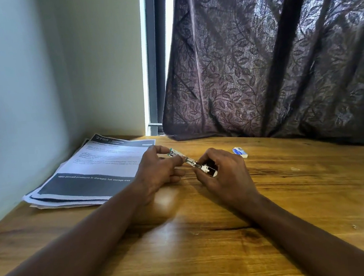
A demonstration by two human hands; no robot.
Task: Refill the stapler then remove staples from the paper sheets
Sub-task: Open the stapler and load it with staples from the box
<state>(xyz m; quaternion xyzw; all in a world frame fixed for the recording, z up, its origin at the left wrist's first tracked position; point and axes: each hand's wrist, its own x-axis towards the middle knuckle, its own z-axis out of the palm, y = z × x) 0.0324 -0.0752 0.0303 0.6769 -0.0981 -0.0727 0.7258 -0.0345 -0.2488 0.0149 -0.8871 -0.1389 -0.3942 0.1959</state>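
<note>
**A:** Where is the stapler, and what are your hands doing?

**B:** You hold the stapler [192, 161] between both hands, low over the table [209, 246]. Your right grip [224, 173] curls round its dark body. Your left grip [157, 171] pinches the drawn-out metal end with the green tip.

**A:** How will it handle?

**B:** Probably light and stiff, though the thin slide looks easy to bend and the metal looks slick. Hold the body firmly and take the slide by its sides.

**A:** Any writing?

**B:** Left of your left grip, the paper sheets [90, 169] read "2705" and "(mixed positions in storage), hat storage area". Right of your right grip lies a small white-and-blue box [240, 152]; its label is too small to read.
</note>
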